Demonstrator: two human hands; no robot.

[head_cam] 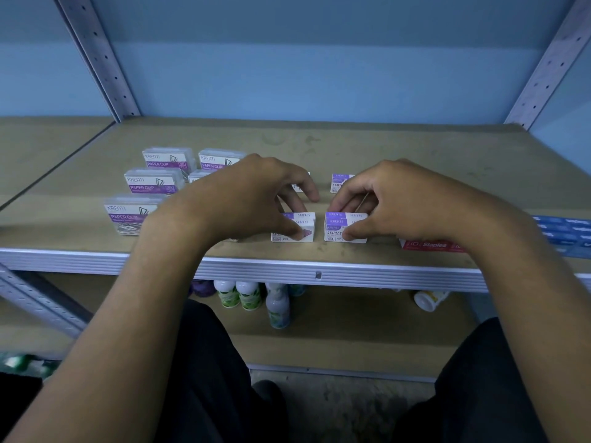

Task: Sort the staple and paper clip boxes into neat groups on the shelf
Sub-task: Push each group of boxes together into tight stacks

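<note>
Near the shelf [319, 254] edge, each hand's fingers pinch a staple-box stack: left hand [256, 190] on the left stack [305, 227], right hand [393, 199] on the right stack [335, 227].

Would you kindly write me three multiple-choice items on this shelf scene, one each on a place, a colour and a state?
1. Where do the paper clip boxes sit relative to the white staple stacks?
A. to their left
B. to their right
C. on the shelf below

2. What colour is the flat staples box near the right wrist?
A. green
B. red
C. yellow

3. What is the right hand doing?
A. hanging free above the shelf
B. holding a bottle
C. pinching a staple stack

Answers: 1 A, they line the shelf's left part; 2 B, its label face is red; 3 C, thumb and fingers bracket the stack.
</note>
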